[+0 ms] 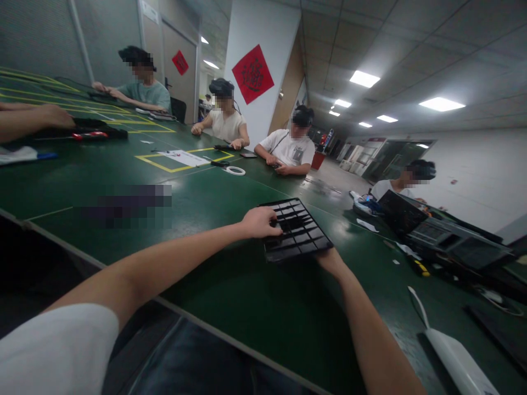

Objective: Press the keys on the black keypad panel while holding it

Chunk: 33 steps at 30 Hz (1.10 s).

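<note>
A black, shiny tray (297,229) divided into a grid of several small compartments is held tilted above the green table. My left hand (260,221) is at its left edge, with the thumb and fingers curled over the compartments. From below, my right hand (329,260) grips the near right corner, and most of its fingers are hidden under the tray. Whether any small item lies in the compartments or between my left fingers, I cannot make out.
Around the green table (222,274) sit several people in headsets. A roll of white tape (235,170) and black scissors (220,163) lie ahead. To the right are a grey metal case (450,241), a yellow-handled tool (421,267) and a white device with a cable (455,351).
</note>
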Each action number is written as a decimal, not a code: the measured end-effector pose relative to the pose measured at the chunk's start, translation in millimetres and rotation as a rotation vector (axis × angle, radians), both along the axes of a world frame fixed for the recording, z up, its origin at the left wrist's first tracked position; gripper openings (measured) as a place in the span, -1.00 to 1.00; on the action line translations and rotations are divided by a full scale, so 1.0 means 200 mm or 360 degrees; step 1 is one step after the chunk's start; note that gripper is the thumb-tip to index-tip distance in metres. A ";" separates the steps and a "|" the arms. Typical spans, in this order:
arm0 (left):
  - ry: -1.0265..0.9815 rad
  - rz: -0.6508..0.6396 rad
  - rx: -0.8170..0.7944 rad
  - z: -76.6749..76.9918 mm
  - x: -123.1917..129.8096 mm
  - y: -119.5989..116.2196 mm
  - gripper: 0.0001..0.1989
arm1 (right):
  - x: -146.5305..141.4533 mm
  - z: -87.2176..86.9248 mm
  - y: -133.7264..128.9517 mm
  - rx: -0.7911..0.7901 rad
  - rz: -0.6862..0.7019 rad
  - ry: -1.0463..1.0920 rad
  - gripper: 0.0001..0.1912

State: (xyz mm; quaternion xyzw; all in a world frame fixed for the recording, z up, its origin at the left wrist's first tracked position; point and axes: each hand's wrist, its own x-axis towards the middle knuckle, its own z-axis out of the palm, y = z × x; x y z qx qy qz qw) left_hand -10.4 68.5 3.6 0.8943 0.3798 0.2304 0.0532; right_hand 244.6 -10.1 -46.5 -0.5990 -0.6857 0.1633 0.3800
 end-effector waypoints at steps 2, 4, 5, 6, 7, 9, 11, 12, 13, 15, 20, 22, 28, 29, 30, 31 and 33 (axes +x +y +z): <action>0.0047 0.0265 -0.0006 0.02 -0.08 0.09 -0.57 | 0.14 0.03 -0.05 -0.0023 -0.0298 -0.0354 -0.62; 0.0136 0.0539 -0.0031 0.04 -0.18 0.19 -0.53 | 0.28 0.05 -0.10 -0.0174 -0.0748 -0.0708 -0.53; 0.0182 0.0665 -0.0040 0.04 -0.23 0.24 -0.50 | 0.34 0.05 -0.13 -0.0297 -0.0916 -0.0809 -0.52; 0.0225 0.0774 -0.0046 0.04 -0.28 0.28 -0.47 | 0.39 0.05 -0.16 -0.0422 -0.1053 -0.0853 -0.50; 0.0261 0.0871 -0.0056 0.04 -0.33 0.32 -0.45 | 0.42 0.05 -0.18 -0.0556 -0.1164 -0.0847 -0.49; 0.0316 0.1018 -0.0108 0.03 -0.40 0.37 -0.40 | 0.46 0.05 -0.21 -0.0769 -0.1353 -0.0752 -0.47; 0.0339 0.1090 -0.0196 0.02 -0.44 0.41 -0.39 | 0.46 0.05 -0.22 -0.0867 -0.1481 -0.0690 -0.45; 0.0343 0.1098 -0.0228 0.02 -0.45 0.42 -0.39 | 0.45 0.05 -0.22 -0.0869 -0.1520 -0.0698 -0.43; 0.0345 0.1094 -0.0247 0.02 -0.46 0.43 -0.39 | 0.44 0.05 -0.22 -0.0862 -0.1536 -0.0721 -0.42; 0.0354 0.1078 -0.0263 0.02 -0.46 0.44 -0.38 | 0.42 0.06 -0.22 -0.0871 -0.1524 -0.0753 -0.41; 0.0390 0.1021 -0.0219 0.01 -0.42 0.41 -0.48 | 0.40 0.03 -0.18 -0.0906 -0.1372 -0.0692 -0.48; 0.0388 0.0940 -0.0185 0.00 -0.38 0.38 -0.53 | 0.36 0.01 -0.14 -0.0752 -0.1175 -0.0721 -0.48; 0.0084 0.0426 -0.0159 -0.05 -0.12 0.18 -0.57 | 0.02 0.01 -0.02 -0.0244 -0.0458 -0.0461 -0.51; 0.0014 0.0299 -0.0192 -0.06 -0.07 0.13 -0.57 | -0.05 0.01 -0.01 -0.0184 -0.0343 -0.0288 -0.53; -0.0057 0.0177 -0.0234 -0.07 -0.03 0.08 -0.59 | -0.12 0.02 -0.01 -0.0151 -0.0188 -0.0072 -0.55; -0.0128 0.0071 -0.0280 -0.08 0.01 0.04 -0.60 | -0.17 0.02 -0.01 -0.0144 -0.0053 0.0138 -0.57; -0.0278 -0.0063 -0.0362 -0.10 0.06 -0.04 -0.62 | -0.26 0.02 -0.02 -0.0117 0.0050 0.0396 -0.55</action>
